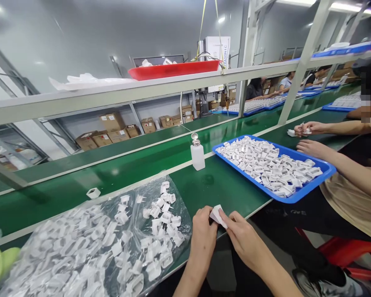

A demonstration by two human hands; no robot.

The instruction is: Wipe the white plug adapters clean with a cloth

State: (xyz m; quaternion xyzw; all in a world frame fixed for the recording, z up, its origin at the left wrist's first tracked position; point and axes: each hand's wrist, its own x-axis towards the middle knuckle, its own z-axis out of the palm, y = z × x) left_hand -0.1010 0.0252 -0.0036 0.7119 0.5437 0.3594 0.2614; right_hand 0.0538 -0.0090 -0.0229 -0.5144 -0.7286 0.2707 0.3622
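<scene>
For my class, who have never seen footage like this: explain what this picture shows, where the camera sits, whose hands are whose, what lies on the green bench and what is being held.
The camera is worn on a worker's head and looks down at a green bench. The two hands at the bottom are the wearer's own: the left hand and right hand together hold one small white part. To the left lies a clear bag full of similar white parts. Further back stands a white pump bottle. On the right a blue tray holds more white parts; the arms beside it belong to a co-worker. A red tray sits on the shelf above.
</scene>
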